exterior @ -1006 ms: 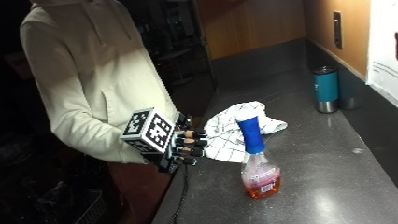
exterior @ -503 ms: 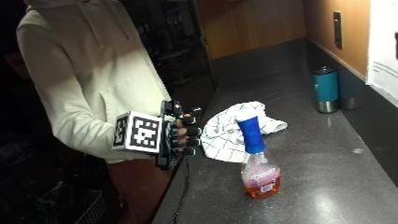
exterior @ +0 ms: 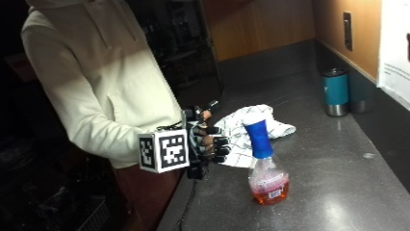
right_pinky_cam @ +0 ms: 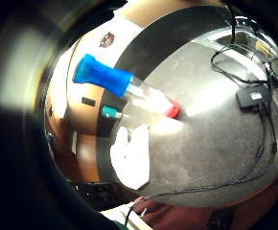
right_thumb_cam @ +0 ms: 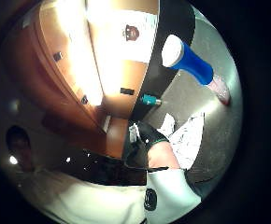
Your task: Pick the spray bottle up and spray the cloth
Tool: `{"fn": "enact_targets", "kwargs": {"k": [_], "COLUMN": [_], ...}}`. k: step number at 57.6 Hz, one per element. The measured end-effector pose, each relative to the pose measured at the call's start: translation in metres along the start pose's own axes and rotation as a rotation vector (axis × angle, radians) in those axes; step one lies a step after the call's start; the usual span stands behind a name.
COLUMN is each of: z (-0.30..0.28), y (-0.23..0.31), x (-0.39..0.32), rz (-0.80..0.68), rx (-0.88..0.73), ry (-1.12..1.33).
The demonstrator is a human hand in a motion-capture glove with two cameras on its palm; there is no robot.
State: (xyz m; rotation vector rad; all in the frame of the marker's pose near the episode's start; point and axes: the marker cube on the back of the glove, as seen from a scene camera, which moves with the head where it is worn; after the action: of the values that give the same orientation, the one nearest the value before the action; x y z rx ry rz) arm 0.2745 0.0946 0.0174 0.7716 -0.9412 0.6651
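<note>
The worktop (exterior: 333,192) is the biggest thing here, a dark speckled slab running from the lower middle of the outside view up to the right, where it meets the wall. The cloth (exterior: 247,130), white with a dark check, lies rumpled near the middle of the frame, close to the worktop's front edge. The spray bottle (exterior: 266,168) stands upright just in front of it, lower centre, blue head on top and orange liquid low in the clear body; I cannot tell whether bottle and cloth touch. A teal tumbler (exterior: 336,92) stands well apart at the upper right, against the wall.

What could go wrong: the bottle is tall and narrow and mostly empty, so I judge it will tip easily. If I come in sideways and my knuckles meet the neck before my fingers have wrapped it, it may topple toward the right of the frame. If I grab the body rather than the neck, my finger will not reach the trigger. I cannot see which way the nozzle faces, so a spray could miss the cloth.

My right hand (exterior: 205,142) hangs at the left of centre, over the worktop's front edge, beside the cloth and near the bottle but clear of it. Its back faces the outside camera and the palm faces the bottle, which both palm views show in full. My grip holds nothing, the fingers loosely curled.
</note>
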Motion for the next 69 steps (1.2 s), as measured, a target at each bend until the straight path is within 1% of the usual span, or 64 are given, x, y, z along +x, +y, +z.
{"fn": "enact_targets", "kwargs": {"k": [25, 43, 58, 63, 69], "z": [0.046, 0.083, 0.106, 0.111, 0.126], "y": [-0.027, -0.058, -0.098, -0.114, -0.127], "x": [0.025, 0.027, 0.030, 0.025, 0.015], "rz": [0.115, 0.129, 0.136, 0.122, 0.098], "rx": [0.020, 0.021, 0.030, -0.029, -0.054], "ry": [-0.100, -0.171, -0.099, -0.006, 0.061]}}
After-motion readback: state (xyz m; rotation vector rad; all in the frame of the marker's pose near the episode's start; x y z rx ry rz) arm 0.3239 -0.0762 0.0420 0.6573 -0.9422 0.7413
